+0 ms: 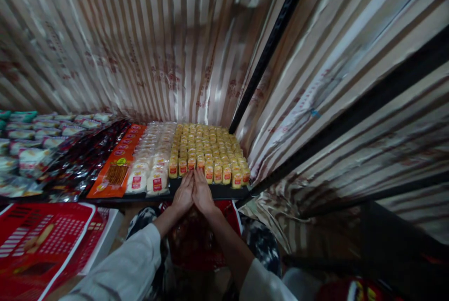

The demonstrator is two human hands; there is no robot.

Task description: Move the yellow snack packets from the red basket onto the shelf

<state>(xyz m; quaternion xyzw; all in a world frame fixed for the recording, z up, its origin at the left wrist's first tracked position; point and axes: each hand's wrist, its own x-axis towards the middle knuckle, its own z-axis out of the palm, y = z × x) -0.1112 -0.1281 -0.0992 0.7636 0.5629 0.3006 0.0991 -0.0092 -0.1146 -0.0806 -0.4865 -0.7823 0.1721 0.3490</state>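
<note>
My left hand (183, 194) and my right hand (202, 192) lie side by side at the shelf's front edge, their thumb sides close together. Fingers on both are stretched forward, with the tips against the front row of small yellow wrapped snack packs (208, 149). These packs stand in tight rows and have red labels. Neither hand is wrapped around anything. Just left of the yellow rows are white wrapped snack packs (157, 180), also with red labels. The black shelf (224, 192) shows as a strip in front of the yellow packs.
Further left lie a flat orange snack packet (117, 163), dark shiny packets (84, 160) and white packets (35, 163). Red printed packaging (45, 245) is at lower left. A red bag (229, 216) sits below my hands. Black metal posts (268, 53) and striped sheeting (140, 39) bound the shelf.
</note>
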